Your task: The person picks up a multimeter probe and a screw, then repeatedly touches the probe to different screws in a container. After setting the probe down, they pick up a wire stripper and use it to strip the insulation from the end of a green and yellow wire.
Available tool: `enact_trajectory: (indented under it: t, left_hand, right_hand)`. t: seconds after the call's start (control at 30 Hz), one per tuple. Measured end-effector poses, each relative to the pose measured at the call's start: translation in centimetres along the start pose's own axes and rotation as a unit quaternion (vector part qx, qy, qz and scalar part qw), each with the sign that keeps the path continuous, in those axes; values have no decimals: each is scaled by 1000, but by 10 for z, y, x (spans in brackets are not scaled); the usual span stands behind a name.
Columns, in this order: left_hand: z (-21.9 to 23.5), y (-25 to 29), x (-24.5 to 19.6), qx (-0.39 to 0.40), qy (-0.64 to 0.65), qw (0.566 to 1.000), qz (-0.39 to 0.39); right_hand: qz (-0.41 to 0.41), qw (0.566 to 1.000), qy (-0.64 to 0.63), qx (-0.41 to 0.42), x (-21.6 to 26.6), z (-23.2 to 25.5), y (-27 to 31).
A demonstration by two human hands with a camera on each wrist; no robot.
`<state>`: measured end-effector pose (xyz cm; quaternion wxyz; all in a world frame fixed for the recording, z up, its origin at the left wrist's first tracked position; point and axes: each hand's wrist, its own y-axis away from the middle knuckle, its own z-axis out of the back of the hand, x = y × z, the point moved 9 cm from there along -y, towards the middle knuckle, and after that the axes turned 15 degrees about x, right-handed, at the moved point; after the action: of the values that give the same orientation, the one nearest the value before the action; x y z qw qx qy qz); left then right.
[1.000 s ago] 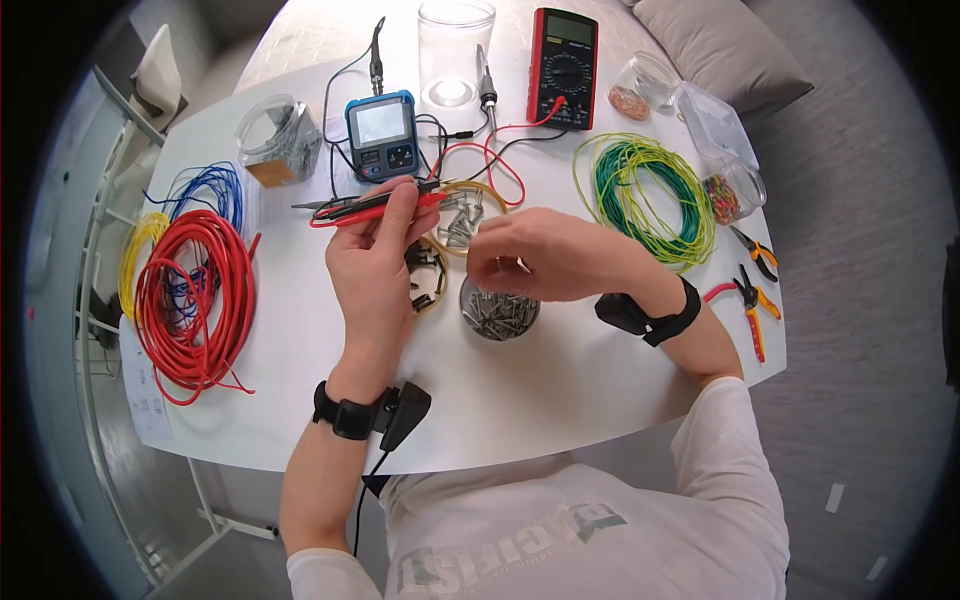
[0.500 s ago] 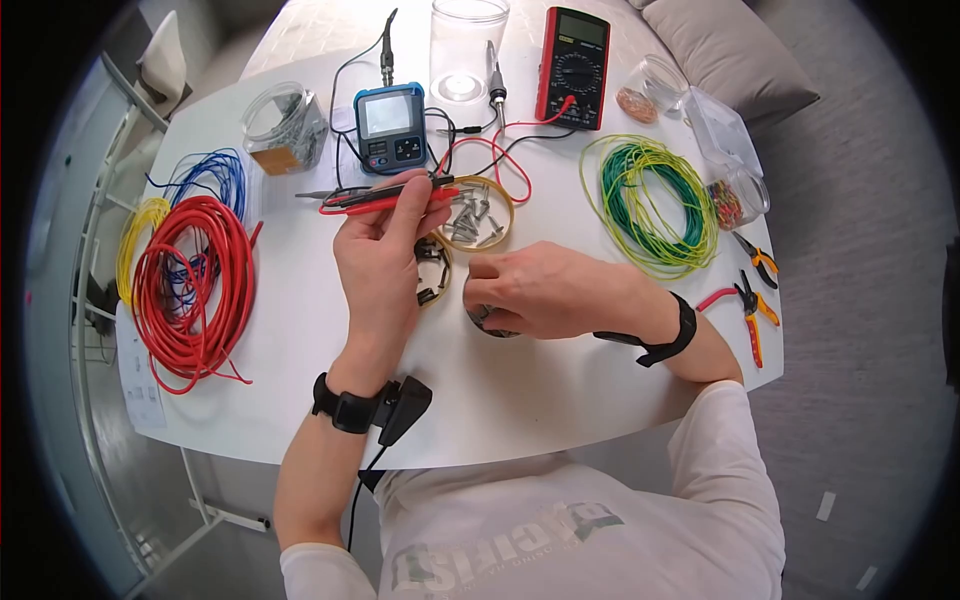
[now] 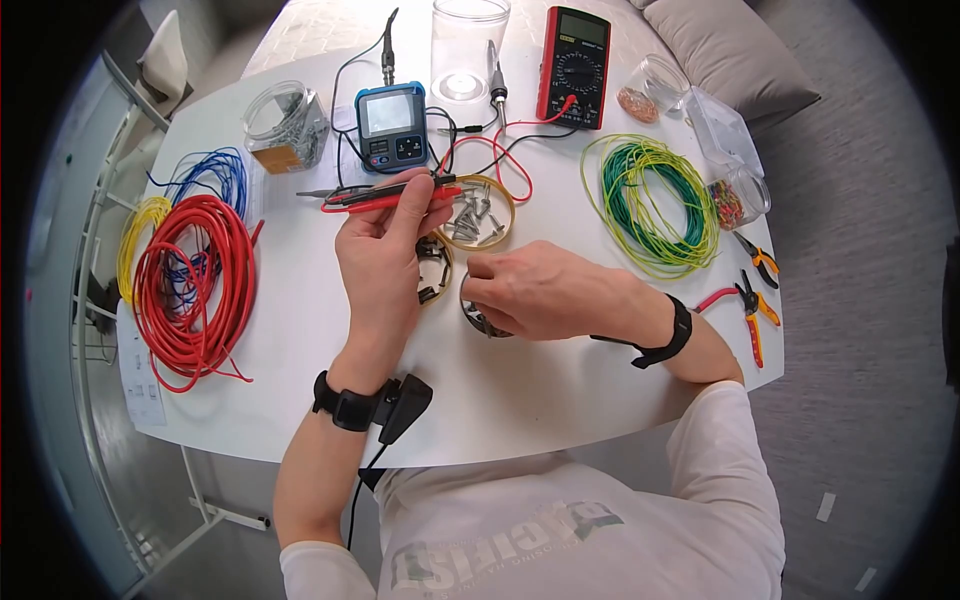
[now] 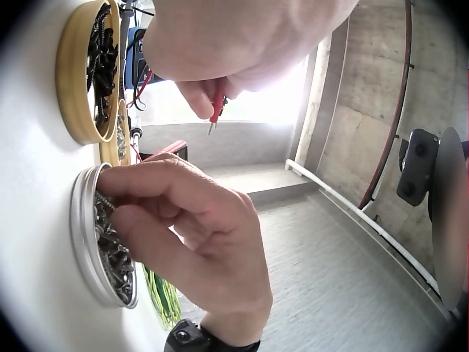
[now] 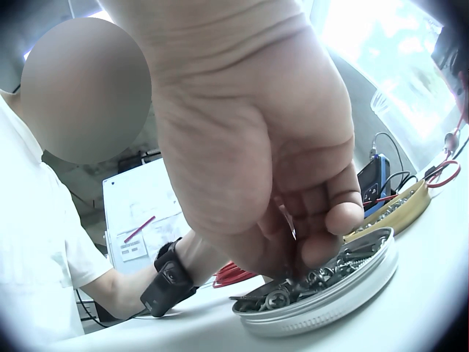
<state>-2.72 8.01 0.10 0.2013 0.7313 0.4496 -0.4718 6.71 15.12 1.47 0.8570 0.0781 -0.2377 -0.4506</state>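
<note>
My left hand (image 3: pixel 378 262) is raised over the table and pinches a red test probe (image 3: pixel 350 207) and a black one (image 3: pixel 440 181) side by side between thumb and fingers. Down at a round silver tin (image 5: pixel 322 320), my right hand (image 3: pixel 545 290) has bent fingers, their tips among the metal screws (image 5: pixel 348 260). Whether a screw is gripped there, I cannot tell. Just beyond stand two shallow yellow-rimmed dishes: one (image 4: pixel 69 81) holds dark screws, the other (image 3: pixel 511 222) silver screws.
Behind the dishes are a blue handheld meter (image 3: pixel 392 125), a red multimeter (image 3: pixel 575 70) and a tall clear jar (image 3: pixel 468 45). Coils of red wire (image 3: pixel 165 330) lie left, green wire (image 3: pixel 690 225) right, near pliers (image 3: pixel 753 310). A jar of grey pieces (image 3: pixel 290 130) stands at back left.
My right hand has come down from above the tin into its screws and now covers most of it. The left hand keeps its hold on the probes, nearly still.
</note>
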Motion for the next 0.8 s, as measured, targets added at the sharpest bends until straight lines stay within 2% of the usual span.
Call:
enact_trajectory:
  t: [0.2,0.27,0.3,0.37,0.4,0.47,0.5,0.53,0.6,0.63,0.67,0.73,0.8]
  left_hand:
    - [0,0,-1,-3,4,1000,-2]
    - [0,0,-2,-4,4,1000,-2]
    - [1,0,-2,-7,3,1000,-5]
    - [2,0,-3,-9,3,1000,-8]
    - [2,0,-4,-11,3,1000,-9]
    - [1,0,-5,-11,3,1000,-11]
    - [2,0,-5,-12,2,1000,-13]
    - [2,0,-6,-13,1,1000,-15]
    - [1,0,-6,-13,1,1000,-15]
    - [1,0,-6,-15,2,1000,-15]
    - [1,0,-7,-14,2,1000,-16]
    - [2,0,-7,-16,-2,1000,-15]
    - [2,0,-7,-14,-2,1000,-17]
  right_hand:
    - [-9,999,-5,-43,-4,9,3]
    - [11,994,-57,-94,-7,20,8]
    - [11,994,-57,-94,-7,24,9]
    - [-15,978,-170,-121,-21,38,14]
    - [-15,978,-169,-122,-26,40,15]
    - [20,949,-287,-130,-41,42,17]
    - [-14,919,-384,-90,-53,32,14]
    - [-13,919,-383,-91,-57,33,14]
    - [-43,875,-479,-48,-70,19,11]
    - [-3,858,-510,-70,-69,22,10]
    - [-3,858,-509,-71,-70,23,10]
    - [22,822,-565,-75,-70,24,9]
    - [34,806,-586,-81,-71,26,11]
